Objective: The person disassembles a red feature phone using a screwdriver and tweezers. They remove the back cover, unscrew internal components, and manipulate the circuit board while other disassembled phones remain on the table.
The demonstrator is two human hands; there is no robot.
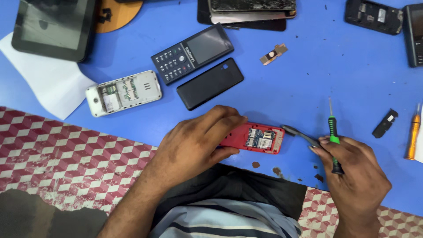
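blue table [308,79]: left hand [194,141] pins red phone [257,139]; right hand [352,176] grips screwdriver [332,132].

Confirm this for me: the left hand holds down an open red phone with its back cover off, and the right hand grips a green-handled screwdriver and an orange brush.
Not quite. The left hand does hold down the open red phone, and the right hand does grip the green-handled screwdriver, but the brush is dark grey, not orange. The head view shows it.

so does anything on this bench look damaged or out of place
Yes. The phone at the top edge has a shattered screen, and the red phone under the left hand lies open with its circuitry bare. Small dark scraps litter the blue table.
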